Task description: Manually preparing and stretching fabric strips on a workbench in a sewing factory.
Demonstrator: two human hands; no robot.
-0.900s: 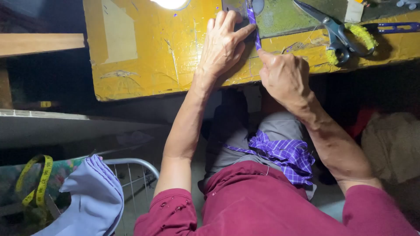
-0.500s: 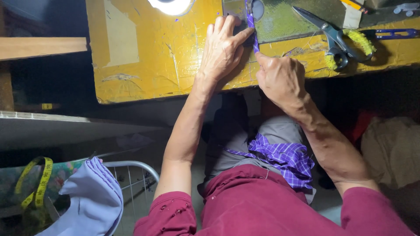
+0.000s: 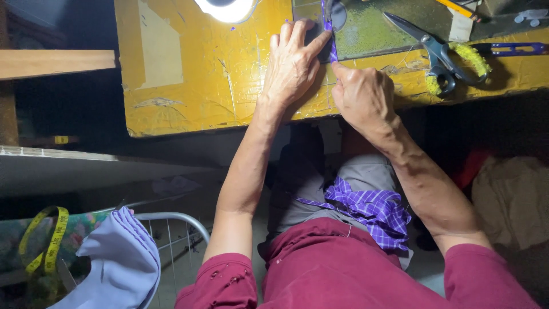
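Little has moved since the earlier frames: both hands are kept at the same spot on the desk, and the narrow purple fabric strip is still pinned there.

Nearest, a folded purple checked cloth is seen resting on the lap, and a pale lilac folded garment is draped beside a yellow measuring tape at the lower left. Further up, the left hand is laid flat, its fingers spread and unclenched, the strip being pressed down under the fingertips. The right hand is curled just beside it, index finger extended to the strip's lower end; whether anything is pinched there cannot be told.

For the pressing to be done well, the strip would likely need to be held taut and straight along the edge of the worn yellow desk.

The strip appears thin, creased lengthwise and bright violet. Beyond, metal scissors with yellow-wrapped handles are lying well apart.
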